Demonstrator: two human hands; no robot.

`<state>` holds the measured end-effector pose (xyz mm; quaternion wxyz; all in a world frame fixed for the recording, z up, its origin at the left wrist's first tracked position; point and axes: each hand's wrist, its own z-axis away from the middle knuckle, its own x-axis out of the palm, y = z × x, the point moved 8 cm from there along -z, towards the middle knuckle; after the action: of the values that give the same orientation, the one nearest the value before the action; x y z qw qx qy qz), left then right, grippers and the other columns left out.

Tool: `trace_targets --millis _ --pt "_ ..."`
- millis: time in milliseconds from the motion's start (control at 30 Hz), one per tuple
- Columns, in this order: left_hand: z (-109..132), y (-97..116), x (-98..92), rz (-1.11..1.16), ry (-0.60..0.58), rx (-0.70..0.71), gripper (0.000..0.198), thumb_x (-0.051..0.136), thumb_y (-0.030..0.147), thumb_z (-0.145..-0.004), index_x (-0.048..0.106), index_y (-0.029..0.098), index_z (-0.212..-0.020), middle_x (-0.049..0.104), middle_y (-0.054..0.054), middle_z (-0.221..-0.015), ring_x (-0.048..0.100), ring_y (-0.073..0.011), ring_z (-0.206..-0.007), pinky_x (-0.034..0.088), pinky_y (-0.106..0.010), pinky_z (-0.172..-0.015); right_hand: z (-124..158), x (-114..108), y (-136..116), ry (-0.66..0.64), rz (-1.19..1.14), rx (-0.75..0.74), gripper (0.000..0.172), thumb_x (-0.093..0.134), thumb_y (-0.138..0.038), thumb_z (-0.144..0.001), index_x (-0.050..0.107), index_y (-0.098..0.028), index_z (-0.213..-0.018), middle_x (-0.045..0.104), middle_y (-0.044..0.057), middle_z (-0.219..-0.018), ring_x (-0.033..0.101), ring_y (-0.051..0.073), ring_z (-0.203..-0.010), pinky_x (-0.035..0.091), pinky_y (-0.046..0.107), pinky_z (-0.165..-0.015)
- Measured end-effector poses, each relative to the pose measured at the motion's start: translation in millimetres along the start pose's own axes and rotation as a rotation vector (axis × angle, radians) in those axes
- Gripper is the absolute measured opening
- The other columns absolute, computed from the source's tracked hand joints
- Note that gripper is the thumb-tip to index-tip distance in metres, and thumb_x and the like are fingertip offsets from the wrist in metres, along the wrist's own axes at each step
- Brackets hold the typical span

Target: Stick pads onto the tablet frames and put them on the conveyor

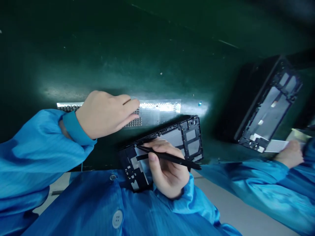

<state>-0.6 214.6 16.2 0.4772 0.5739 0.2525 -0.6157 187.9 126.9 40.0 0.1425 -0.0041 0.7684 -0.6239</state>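
My right hand (pixel 169 165) is closed around black tweezers (pixel 174 159), held like a pen. Their tips point left and reach the upper edge of an open tablet housing (pixel 193 134), which lies tilted in front of my body. Black frame parts, silvery panels and a dark ribbon strip show inside it; my right hand covers its middle. My left hand (pixel 108 113) rests over a clear strip (pixel 159 108) bearing rows of small dark square pads (pixel 134 122). Its thumb and fingers are drawn together at the pads' right end. Whatever they pinch is too small or hidden.
At the right stands a dark stack of similar housings (pixel 268 98), with an open one facing up on top. Beside it is a co-worker's hand (pixel 291 154) near a striped white piece (pixel 275 146). A tiny blue bit (pixel 199 103) lies on the green work surface (pixel 147 49).
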Motion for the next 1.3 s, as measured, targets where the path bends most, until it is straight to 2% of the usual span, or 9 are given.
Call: trace_targets --millis 167,300,400,533,667,933,1167,1233,1300 --pt "-1 -4 3.7 0.056 -0.02 -0.033 0.041 0.056 0.053 -0.122 0.084 0.028 -0.137 0.087 -0.01 -0.111 0.078 -0.0275 -0.085 0.041 -0.037 -0.069 -3 -4 -1 0.017 0.044 0.002 0.03 0.072 -0.008 -0.11 0.076 -0.027 -0.133 0.088 0.008 -0.112 0.088 0.027 -0.101 0.076 0.051 -0.094" --pt "0 -5 3.9 0.053 0.026 -0.021 0.04 0.055 0.052 -0.122 0.084 0.029 -0.137 0.088 -0.01 -0.114 0.08 -0.0275 -0.086 0.044 -0.037 -0.069 -9 -2 -22 -0.127 0.185 -0.049 0.037 0.075 -0.001 -0.104 0.076 -0.025 -0.132 0.089 0.011 -0.112 0.09 0.028 -0.105 0.078 0.049 -0.095" --pt "1 -5 3.9 0.051 0.057 0.005 0.041 0.052 0.05 -0.123 0.083 0.03 -0.138 0.089 -0.009 -0.116 0.081 -0.0268 -0.086 0.045 -0.036 -0.068 -41 -11 -24 -0.251 0.233 -0.009 0.035 0.078 -0.004 -0.106 0.078 -0.025 -0.134 0.091 0.011 -0.12 0.091 0.029 -0.113 0.079 0.046 -0.096" --pt "-1 -7 4.8 0.055 0.036 0.009 0.041 0.052 0.051 -0.122 0.083 0.032 -0.141 0.089 -0.009 -0.119 0.081 -0.0279 -0.09 0.049 -0.038 -0.07 -106 -18 4 -0.439 0.24 0.004 0.012 0.08 -0.024 -0.115 0.082 -0.025 -0.127 0.092 0.008 -0.128 0.09 0.027 -0.121 0.074 0.045 -0.112" --pt "-2 -7 5.4 0.031 -0.007 -0.007 0.04 0.053 0.051 -0.121 0.083 0.031 -0.138 0.089 -0.009 -0.118 0.081 -0.0287 -0.089 0.048 -0.039 -0.068 -135 -7 35 -0.647 0.175 0.012 0.018 0.078 -0.037 -0.118 0.081 -0.022 -0.127 0.09 0.008 -0.125 0.088 0.024 -0.114 0.072 0.038 -0.103" --pt "-1 -6 2.4 -0.002 0.046 0.033 0.038 0.052 0.051 -0.12 0.082 0.032 -0.134 0.09 -0.007 -0.11 0.08 -0.0263 -0.083 0.039 -0.037 -0.059 -130 -7 36 -0.648 0.153 0.069 0.029 0.08 -0.051 -0.116 0.083 -0.025 -0.126 0.09 0.007 -0.122 0.087 0.026 -0.114 0.072 0.04 -0.102" --pt "-1 -7 0.7 0.044 0.052 0.012 0.037 0.054 0.051 -0.119 0.083 0.033 -0.135 0.09 -0.008 -0.112 0.081 -0.0288 -0.085 0.046 -0.04 -0.063 -138 -3 36 -0.672 0.241 0.021 0.028 0.075 -0.05 -0.118 0.083 -0.024 -0.124 0.09 0.008 -0.122 0.087 0.028 -0.112 0.073 0.042 -0.103" --pt "-2 -8 1.5 0.041 0.028 -0.001 0.037 0.055 0.051 -0.119 0.083 0.033 -0.136 0.09 -0.008 -0.115 0.082 -0.0296 -0.088 0.047 -0.04 -0.065 -136 -5 30 -0.648 0.218 0.019 0.025 0.078 -0.05 -0.117 0.083 -0.025 -0.12 0.09 0.007 -0.118 0.087 0.027 -0.11 0.073 0.042 -0.102" --pt "-2 -9 2.4 0.061 0.017 -0.015 0.037 0.055 0.051 -0.119 0.083 0.035 -0.138 0.09 -0.008 -0.118 0.082 -0.0297 -0.091 0.049 -0.04 -0.069 -123 -12 20 -0.55 0.139 0.057 0.02 0.081 -0.047 -0.116 0.082 -0.027 -0.118 0.09 0.006 -0.114 0.088 0.026 -0.106 0.074 0.042 -0.1"
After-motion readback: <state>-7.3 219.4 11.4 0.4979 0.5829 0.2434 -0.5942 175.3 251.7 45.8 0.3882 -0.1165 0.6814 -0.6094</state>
